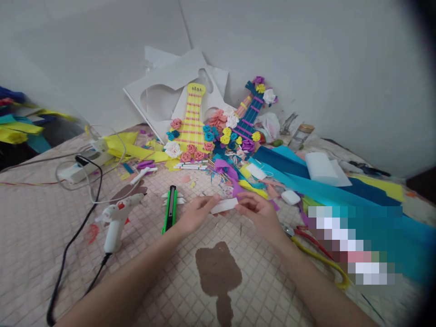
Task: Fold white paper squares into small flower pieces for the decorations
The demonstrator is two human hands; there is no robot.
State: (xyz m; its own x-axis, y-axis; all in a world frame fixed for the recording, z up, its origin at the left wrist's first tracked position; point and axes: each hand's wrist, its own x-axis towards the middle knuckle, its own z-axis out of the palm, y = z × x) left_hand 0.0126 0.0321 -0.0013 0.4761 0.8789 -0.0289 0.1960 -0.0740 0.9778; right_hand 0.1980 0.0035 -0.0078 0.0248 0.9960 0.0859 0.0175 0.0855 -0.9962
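Observation:
A small white strip of paper or card point(225, 206) is stretched between my two hands, above the middle of the table. My left hand point(200, 213) pinches its left end between thumb and fingers. At the other end, my right hand point(259, 211) grips it the same way. Left of my left hand lies a green utility knife point(170, 209), with small white scraps beside it. A white hot glue gun point(117, 222) stands farther left, its nozzle pointing right. Close to my right wrist are pliers point(315, 245) with red and yellow handles.
Two paper guitars, one yellow point(194, 118) and one blue point(247, 120), lean at the back among paper flowers. Blue crepe paper point(289, 165) covers the right side. A power strip point(83, 165) with cables lies left. A glass jar point(301, 136) stands back right.

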